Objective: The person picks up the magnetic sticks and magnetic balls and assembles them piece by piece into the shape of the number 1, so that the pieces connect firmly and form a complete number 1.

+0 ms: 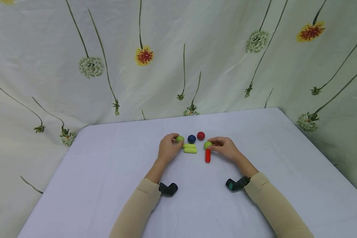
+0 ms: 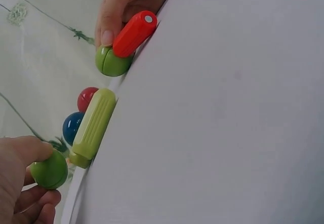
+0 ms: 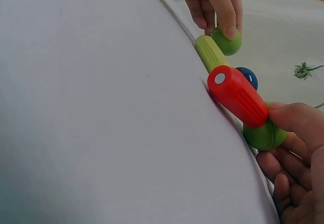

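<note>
Toward the far edge of the table [image 1: 107, 185], about midway between its corners: we find the pieces in a tight cluster.
Left hand [image 1: 168, 146]: pinches the left green ball [image 1: 179, 139], just beside the yellow-green rods [image 1: 190, 150].
Right hand [image 1: 225, 147]: grasps the right green ball [image 1: 208, 145]; the red rod [image 1: 208, 156] meets it, running toward the near edge.
Blue ball [image 1: 191, 138] and red ball [image 1: 200, 136]: between the hands, on the far-edge side of the yellow-green rods.
Handling: we'd pinch each green ball by its sides, contact face bare, keep rod and ball in line, and avoid nudging the blue ball.
Rod joint: we cannot tell whether red rod and ball are attached or merely touching.
Left ball's underside: whether it clears the table, we cannot say.
Right wrist view: we lose the red ball there.
Near edge: cut off in the head view.
</note>
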{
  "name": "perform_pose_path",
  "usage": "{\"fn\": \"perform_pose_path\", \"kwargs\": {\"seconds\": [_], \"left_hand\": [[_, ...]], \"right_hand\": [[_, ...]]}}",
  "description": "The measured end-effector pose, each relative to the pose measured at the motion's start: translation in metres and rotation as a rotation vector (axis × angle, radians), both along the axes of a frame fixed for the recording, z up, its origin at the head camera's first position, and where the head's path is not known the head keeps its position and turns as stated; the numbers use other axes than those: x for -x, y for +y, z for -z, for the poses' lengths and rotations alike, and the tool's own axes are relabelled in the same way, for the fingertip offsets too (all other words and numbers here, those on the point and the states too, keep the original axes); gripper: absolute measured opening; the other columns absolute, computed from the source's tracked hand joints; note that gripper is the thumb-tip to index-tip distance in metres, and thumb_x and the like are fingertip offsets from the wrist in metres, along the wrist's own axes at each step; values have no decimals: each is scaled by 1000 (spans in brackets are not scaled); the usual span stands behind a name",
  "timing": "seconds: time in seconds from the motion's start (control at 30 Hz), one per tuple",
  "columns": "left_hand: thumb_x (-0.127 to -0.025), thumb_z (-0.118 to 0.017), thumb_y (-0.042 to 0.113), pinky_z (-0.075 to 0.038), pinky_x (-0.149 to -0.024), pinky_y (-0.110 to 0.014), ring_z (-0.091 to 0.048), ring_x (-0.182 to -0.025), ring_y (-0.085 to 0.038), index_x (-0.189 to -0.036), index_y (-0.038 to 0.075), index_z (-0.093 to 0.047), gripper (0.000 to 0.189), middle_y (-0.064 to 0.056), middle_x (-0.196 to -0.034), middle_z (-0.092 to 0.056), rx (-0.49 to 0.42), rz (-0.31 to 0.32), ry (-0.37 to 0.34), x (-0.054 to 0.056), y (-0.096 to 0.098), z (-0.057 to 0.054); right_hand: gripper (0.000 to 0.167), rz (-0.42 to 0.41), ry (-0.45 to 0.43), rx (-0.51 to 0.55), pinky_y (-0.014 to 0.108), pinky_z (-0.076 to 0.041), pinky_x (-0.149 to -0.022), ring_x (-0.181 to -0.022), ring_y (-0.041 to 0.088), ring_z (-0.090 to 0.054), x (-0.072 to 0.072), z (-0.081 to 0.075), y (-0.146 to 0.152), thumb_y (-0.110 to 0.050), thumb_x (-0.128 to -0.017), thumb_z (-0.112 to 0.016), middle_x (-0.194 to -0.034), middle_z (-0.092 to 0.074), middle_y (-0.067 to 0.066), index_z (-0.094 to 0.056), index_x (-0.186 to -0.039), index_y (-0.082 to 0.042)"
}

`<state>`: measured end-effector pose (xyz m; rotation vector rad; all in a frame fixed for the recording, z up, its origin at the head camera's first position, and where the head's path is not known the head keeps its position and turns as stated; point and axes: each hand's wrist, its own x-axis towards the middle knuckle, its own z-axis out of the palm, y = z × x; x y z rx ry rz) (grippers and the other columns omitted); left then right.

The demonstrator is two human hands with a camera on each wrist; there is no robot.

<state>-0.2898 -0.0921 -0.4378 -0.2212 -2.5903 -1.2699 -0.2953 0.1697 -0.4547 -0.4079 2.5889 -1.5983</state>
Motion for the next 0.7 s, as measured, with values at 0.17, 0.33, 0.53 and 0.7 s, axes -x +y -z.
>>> {"fn": "perform_pose_path", "kwargs": {"seconds": [0.17,0.33,0.53,0.7], "left_hand": [[-87,-72,19,-49,-83,-39,-61,-95,-25,-117,-1,-66,36,-12,-105,-65,21,27,23,-12,2,-4],[-87,-72,17,-50,-84,-39,-62,-93,-26,-116,-2,-66,35,-13,-104,-65,46,80,87,-27,7,-10],[-86,-73,15,-52,-81,-36,-62,-91,-24,-114,0,-66,33,-10,-103,-65,75,140,142,-42,14,-14],[-86,-74,16,-53,-81,-34,-60,-91,-21,-114,2,-66,32,-8,-103,-64,96,171,148,-51,19,-13]], "right_hand": [[37,5,3,1,31,-48,-77,-90,24,-56,-1,-1,0,-23,-87,-75,-101,-65,7,-68,-119,-4],[36,10,8,3,30,-48,-76,-90,24,-56,-1,-1,0,-22,-87,-75,-100,-66,7,-69,-117,-4],[35,12,26,5,27,-48,-74,-88,23,-56,-2,-2,0,-21,-87,-75,-100,-66,7,-70,-117,-3],[35,17,22,15,28,-48,-75,-89,23,-57,-1,-1,0,-20,-86,-75,-100,-67,7,-70,-116,-4]]}}
